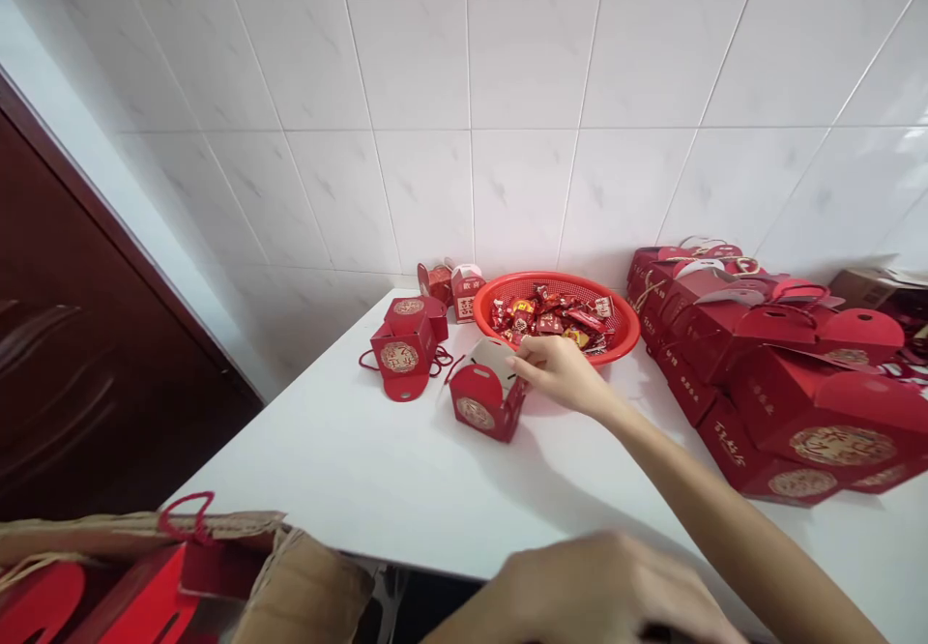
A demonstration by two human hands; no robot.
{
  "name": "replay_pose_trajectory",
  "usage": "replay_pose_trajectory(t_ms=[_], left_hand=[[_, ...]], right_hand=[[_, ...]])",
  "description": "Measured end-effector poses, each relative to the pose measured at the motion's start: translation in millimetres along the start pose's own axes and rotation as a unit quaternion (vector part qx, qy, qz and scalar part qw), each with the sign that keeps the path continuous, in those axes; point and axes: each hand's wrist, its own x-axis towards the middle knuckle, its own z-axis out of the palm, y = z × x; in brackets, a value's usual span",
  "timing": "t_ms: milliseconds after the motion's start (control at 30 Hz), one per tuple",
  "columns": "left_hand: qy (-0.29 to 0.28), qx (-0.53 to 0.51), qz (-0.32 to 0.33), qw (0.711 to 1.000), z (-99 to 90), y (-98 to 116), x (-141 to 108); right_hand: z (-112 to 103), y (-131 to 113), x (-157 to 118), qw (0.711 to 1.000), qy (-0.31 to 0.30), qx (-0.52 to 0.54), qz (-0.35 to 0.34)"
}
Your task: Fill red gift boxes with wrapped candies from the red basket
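My right hand (562,371) reaches across the white table, thumb and fingers pinched together at the upper right edge of a small red gift box (477,410). This box has its top open, showing a pale inside, and a round gold emblem on its front. Close to the camera, my left hand (594,586) is blurred at the bottom edge; its fingers are hidden. Just behind my right hand stands a red plastic basket (629,339) holding many wrapped candies (549,323). Another red gift box (403,349) with open flaps and a red cord stands to the left.
Stacked red gift boxes (746,364) fill the table's right side. Two small boxes, one a red box (468,288), stand near the tiled wall. A cardboard carton (304,586) with red boxes sits at the lower left, beside the white table (304,470). A dark door (87,315) is at left.
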Motion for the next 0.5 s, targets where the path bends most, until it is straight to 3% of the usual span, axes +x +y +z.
replay_pose_trajectory(t_ms=[67,133,167,233,367,500], left_hand=[[0.214,0.003,0.027,0.977,-26.8,19,-15],[0.435,0.081,0.005,0.897,-49.6,23,-25],[0.499,0.127,-0.02,0.857,-57.8,20,-29],[0.543,0.19,-0.072,0.815,-67.6,7,-30],[0.543,0.184,-0.115,0.811,-70.8,-19,-21],[0.592,0.125,-0.11,0.789,-74.7,-23,-20]], right_hand=[[-16,4,-17,0.997,-0.029,0.061,0.03],[-32,6,-31,0.991,-0.076,0.094,0.051],[-39,7,-37,0.989,-0.097,0.098,0.056],[-50,7,-47,0.985,-0.128,0.092,0.064],[-58,8,-54,0.978,-0.175,0.082,0.073],[-60,13,-54,0.974,-0.199,0.063,0.09]])
